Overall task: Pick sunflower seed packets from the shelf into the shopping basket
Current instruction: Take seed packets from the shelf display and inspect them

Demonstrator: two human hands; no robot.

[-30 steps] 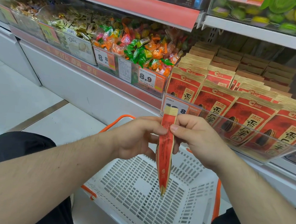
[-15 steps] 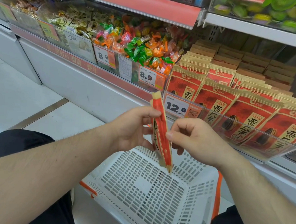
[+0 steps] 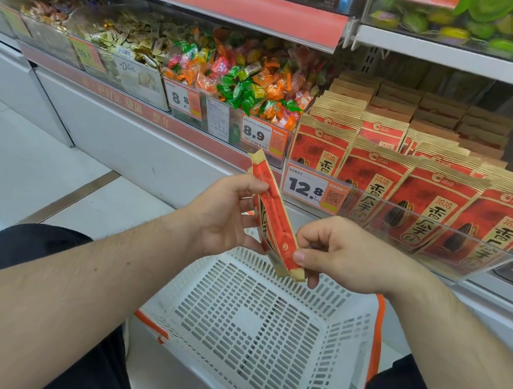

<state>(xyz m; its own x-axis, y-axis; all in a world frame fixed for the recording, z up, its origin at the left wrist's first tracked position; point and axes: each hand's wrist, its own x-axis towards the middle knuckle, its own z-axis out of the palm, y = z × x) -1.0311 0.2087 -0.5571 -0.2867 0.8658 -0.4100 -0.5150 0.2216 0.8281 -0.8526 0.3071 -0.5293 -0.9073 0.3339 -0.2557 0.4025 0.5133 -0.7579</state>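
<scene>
- Left hand [image 3: 222, 214]: fingers are curled round the upper half of the packet [image 3: 273, 215], thumb on its edge; a second earlier only the top was held.
- Right hand [image 3: 340, 253]: the packet's lower end is pinched between thumb and finger; a second ago the top was pinched.
- Packet: seen edge-on, tilted top-left to bottom-right, where it hung upright before; held above the basket [image 3: 250, 323], not in it.
- Basket: white, slotted, orange-handled; nothing is seen inside.
- Shelf [image 3: 434, 121]: remaining packets stand in rows behind a clear rail, well apart from the hands.
- Judgement: the packet is being turned over, not yet released; the first drop remains to be done.
</scene>
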